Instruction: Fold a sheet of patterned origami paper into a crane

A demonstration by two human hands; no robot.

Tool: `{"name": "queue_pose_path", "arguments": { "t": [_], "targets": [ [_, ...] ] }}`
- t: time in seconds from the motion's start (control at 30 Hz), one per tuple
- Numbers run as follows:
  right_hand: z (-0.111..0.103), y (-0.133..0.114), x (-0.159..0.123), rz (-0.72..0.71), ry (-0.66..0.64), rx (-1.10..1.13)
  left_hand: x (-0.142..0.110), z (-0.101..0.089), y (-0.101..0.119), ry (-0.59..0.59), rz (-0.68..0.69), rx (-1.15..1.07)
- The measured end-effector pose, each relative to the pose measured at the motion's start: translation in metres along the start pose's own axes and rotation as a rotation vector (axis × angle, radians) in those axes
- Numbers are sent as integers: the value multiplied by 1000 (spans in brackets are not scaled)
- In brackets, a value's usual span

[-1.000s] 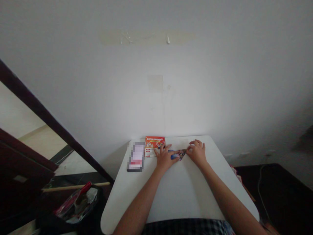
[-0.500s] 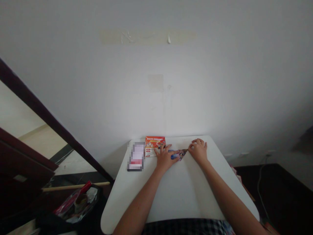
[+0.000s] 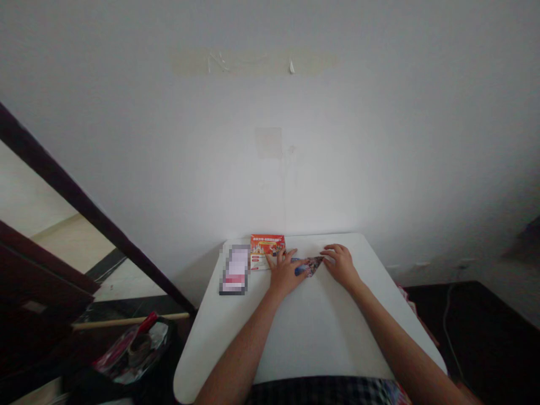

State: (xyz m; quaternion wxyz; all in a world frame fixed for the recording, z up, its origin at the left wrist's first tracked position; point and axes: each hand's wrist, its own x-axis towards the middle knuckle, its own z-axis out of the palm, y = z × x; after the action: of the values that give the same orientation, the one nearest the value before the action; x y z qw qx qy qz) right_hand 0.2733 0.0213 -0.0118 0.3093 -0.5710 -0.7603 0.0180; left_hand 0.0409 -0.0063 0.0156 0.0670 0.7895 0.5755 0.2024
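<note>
Left hand (image 3: 287, 274), fingers spread wide, presses the small pointed multicoloured printed paper (image 3: 311, 266) flat on the white round-cornered table (image 3: 312, 320); right hand (image 3: 340, 264), fingers loosely curled, is at its pointed tip, grip unclear; red-and-white rectangular printed leaflet (image 3: 261, 247) and pixelated dark-edged phone (image 3: 236, 270) lie left.

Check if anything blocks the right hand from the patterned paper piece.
Nothing visible does. The right hand's fingers are at the pointed right end of the patterned paper piece; contact is too small to confirm. The left hand covers its other end. The red-and-white leaflet lies left, outside that gap.
</note>
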Motion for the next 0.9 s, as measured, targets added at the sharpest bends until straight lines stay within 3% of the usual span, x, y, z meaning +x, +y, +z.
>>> {"name": "queue_pose_path", "arguments": {
  "t": [0.13, 0.37, 0.9],
  "targets": [
    [0, -7, -8, -154, -92, -6, 0, -3, 1, -27, 15, 0],
    [-4, -16, -15, -119, -92, -66, 1, 0, -6, -26, 63, -13],
    [3, -4, -16, -154, -41, 9, 3, 7, -15, 63, 67, -85]
  ]
}}
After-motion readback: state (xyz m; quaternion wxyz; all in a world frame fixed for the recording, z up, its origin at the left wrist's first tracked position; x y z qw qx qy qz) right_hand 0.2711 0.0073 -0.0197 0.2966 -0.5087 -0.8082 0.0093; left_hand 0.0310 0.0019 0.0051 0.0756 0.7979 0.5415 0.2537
